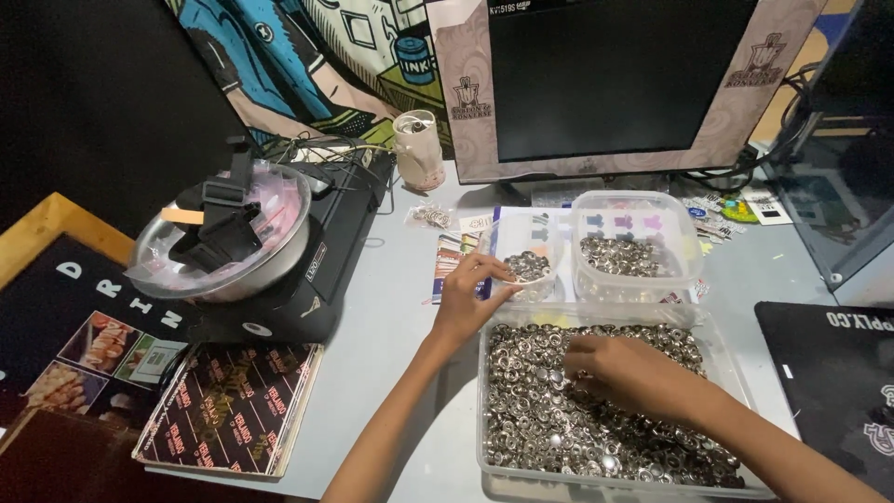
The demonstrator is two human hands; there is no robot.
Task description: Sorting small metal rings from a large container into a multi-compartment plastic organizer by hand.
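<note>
Head view: large clear plastic tub [494,438] at near table edge, filled with small silver metal snap parts [540,419]; right hand [619,373] lies palm-down in the heap, fingers curled into the pieces, whether it grips any I cannot tell. Left hand [470,298] reaches just past the tub's far rim, fingertips pinched at the small clear container [531,270] of the same parts. Beside that, a second clear tub [638,247]; monitor [615,84] behind, steel bowl [223,237] well left.
</note>
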